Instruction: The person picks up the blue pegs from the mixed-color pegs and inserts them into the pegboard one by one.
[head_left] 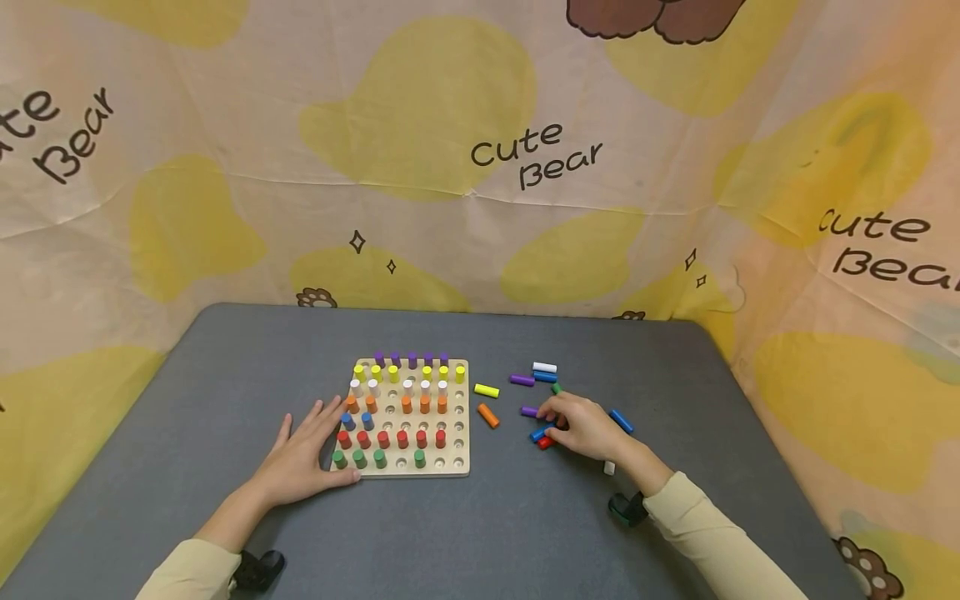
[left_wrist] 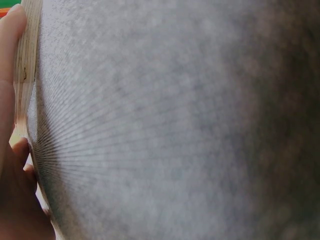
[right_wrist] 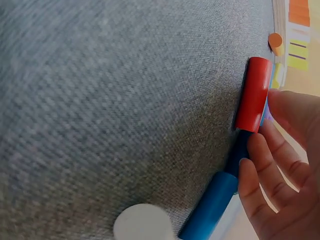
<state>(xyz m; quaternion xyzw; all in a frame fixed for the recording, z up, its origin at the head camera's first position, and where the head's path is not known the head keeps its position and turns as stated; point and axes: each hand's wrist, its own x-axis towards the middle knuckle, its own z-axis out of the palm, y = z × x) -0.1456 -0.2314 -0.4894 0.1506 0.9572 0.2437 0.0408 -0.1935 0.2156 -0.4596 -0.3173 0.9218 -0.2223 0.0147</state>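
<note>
A wooden pegboard point(head_left: 430, 477) stands on the table with rows of coloured pegs and some bare holes. My left hand point(head_left: 303, 462) lies at its left front corner, thumb at the front edge, fingers spread along the left side. In the left wrist view the thumb point(left_wrist: 11, 30) touches the board's edge. Among the loose pegs to the right is my right hand point(head_left: 585, 425), fingers loosely bent, thumb apart from them. Close by its thumb lie a red peg point(right_wrist: 254, 95) and a blue peg point(head_left: 540, 432). A purple peg point(head_left: 529, 412) is near the index fingertip. The palm side is partly hidden.
Between board and right hand lie a yellow peg point(head_left: 487, 390) and an orange peg point(head_left: 488, 415). Farther back are a white peg point(head_left: 544, 367) and another purple peg point(head_left: 522, 380). A blue peg point(head_left: 621, 421) lies right of the hand, a white peg point(head_left: 609, 468) below the wrist.
</note>
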